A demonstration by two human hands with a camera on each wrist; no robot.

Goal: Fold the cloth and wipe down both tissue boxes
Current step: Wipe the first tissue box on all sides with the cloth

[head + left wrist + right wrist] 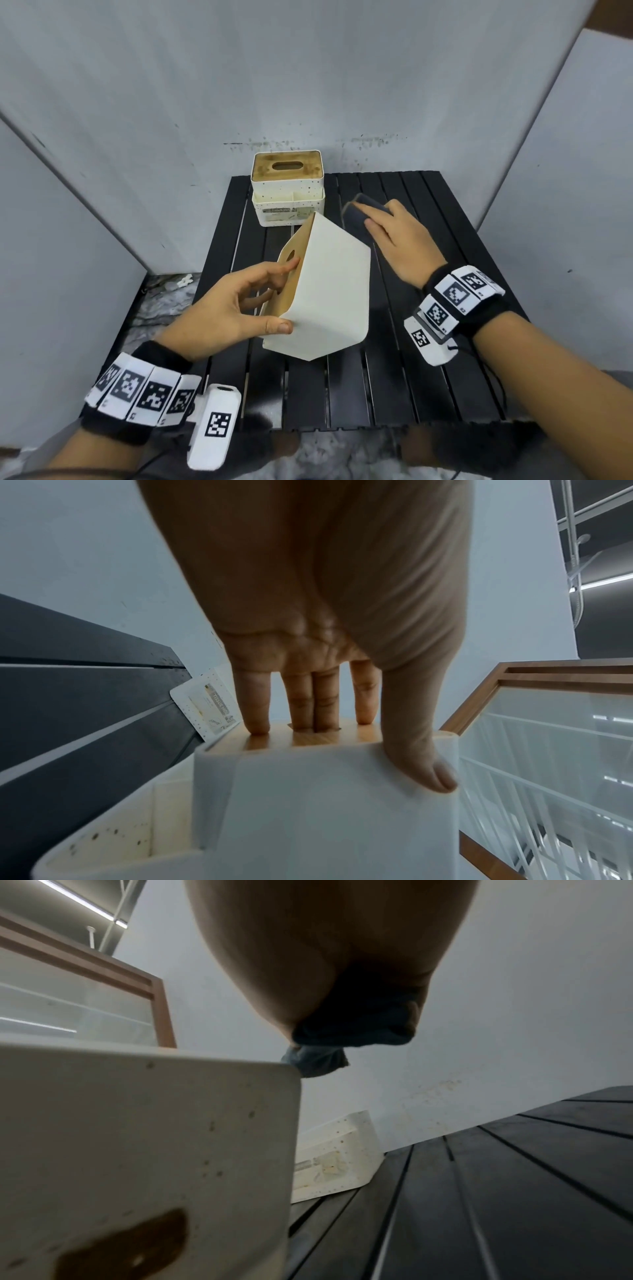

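Note:
My left hand (286, 296) holds a white tissue box (334, 291) tipped on its side above the table. Its thumb (428, 775) presses the white wall, and its fingers (257, 718) lie on the wooden lid (291, 270), two reaching into the slot. My right hand (380, 222) grips a folded dark grey cloth (359, 214) against the box's far upper edge. In the right wrist view the cloth (318, 1058) touches the box's corner (287, 1074). The second tissue box (287, 188), white and speckled with a wooden lid, stands upright at the table's back.
The black slatted table (411, 377) is closed in by grey panels at the back and on both sides. The held box's side (154, 1137) shows specks and a brown mark. Marbled floor (164, 301) lies left of the table.

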